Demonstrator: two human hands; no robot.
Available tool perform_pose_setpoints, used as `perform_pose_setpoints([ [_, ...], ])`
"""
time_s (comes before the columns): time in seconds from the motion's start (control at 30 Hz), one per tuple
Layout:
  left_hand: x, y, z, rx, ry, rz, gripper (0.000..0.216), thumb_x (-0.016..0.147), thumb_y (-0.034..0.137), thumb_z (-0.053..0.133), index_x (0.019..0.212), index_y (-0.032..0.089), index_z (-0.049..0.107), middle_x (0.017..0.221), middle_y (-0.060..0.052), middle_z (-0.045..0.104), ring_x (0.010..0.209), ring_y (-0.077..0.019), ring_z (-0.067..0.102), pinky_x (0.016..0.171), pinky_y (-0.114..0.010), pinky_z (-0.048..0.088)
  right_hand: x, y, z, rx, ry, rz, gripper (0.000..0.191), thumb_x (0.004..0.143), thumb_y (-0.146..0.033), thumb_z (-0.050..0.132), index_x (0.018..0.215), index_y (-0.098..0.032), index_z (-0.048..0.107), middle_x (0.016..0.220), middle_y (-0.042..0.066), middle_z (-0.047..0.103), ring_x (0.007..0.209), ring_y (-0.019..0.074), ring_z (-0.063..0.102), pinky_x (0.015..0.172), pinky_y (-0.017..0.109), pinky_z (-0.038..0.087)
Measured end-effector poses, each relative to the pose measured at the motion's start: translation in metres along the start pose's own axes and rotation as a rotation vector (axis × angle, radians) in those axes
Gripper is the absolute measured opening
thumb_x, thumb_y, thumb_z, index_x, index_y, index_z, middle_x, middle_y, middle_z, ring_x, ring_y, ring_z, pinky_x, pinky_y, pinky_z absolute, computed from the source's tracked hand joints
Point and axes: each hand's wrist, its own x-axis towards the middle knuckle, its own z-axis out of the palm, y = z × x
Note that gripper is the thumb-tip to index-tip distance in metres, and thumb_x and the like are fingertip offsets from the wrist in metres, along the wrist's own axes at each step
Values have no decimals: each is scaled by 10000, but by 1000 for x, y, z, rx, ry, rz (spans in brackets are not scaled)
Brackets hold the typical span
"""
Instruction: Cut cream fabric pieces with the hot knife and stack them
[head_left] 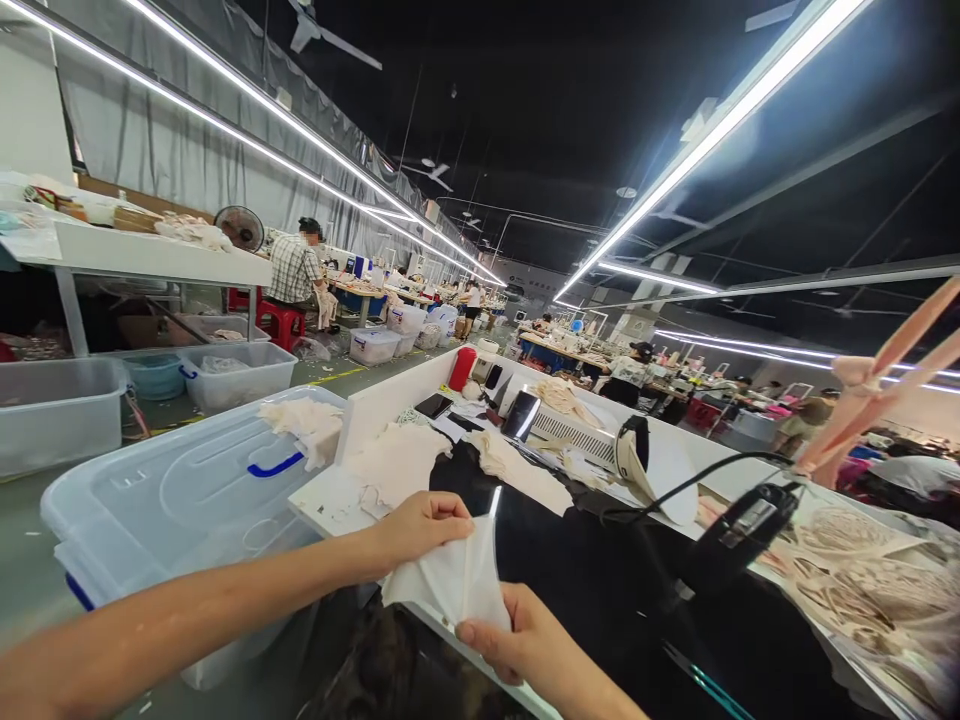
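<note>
My left hand (420,525) is closed on the upper edge of a small piece of white fabric (457,585), fingers curled over it. My right hand (517,640) pinches the same fabric at its lower edge, thumb on top. The piece hangs between both hands above a black cloth (592,570) spread on the worktable. More cream fabric pieces (397,465) lie just beyond my left hand on the white table (319,500).
A lidded clear plastic bin (180,500) with blue handles stands left of the table. A black corded tool (742,530) hangs at the right beside lace pieces (862,570). A red bottle (463,368) and phones sit farther back. Other workers sit at distant tables.
</note>
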Motion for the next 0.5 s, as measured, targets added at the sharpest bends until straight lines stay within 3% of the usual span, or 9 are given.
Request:
perform_pose_setpoints([
  [0.37, -9, 4, 8, 80, 10, -12, 429, 775, 585, 756, 800, 182, 612, 662, 55, 468, 635, -116, 359, 603, -259, 267, -9, -3, 1, -56, -52, -44, 711, 647, -852, 816, 761, -226, 497, 552, -122, 332, 512, 52, 271, 491, 256, 198],
  [0.5, -10, 1, 8, 134, 35, -3, 439, 777, 600, 743, 805, 176, 633, 693, 42, 489, 670, -127, 382, 620, -262, 275, -8, 5, -1, -83, -54, -52, 621, 721, -757, 817, 776, -226, 500, 556, -121, 337, 514, 55, 275, 499, 254, 201],
])
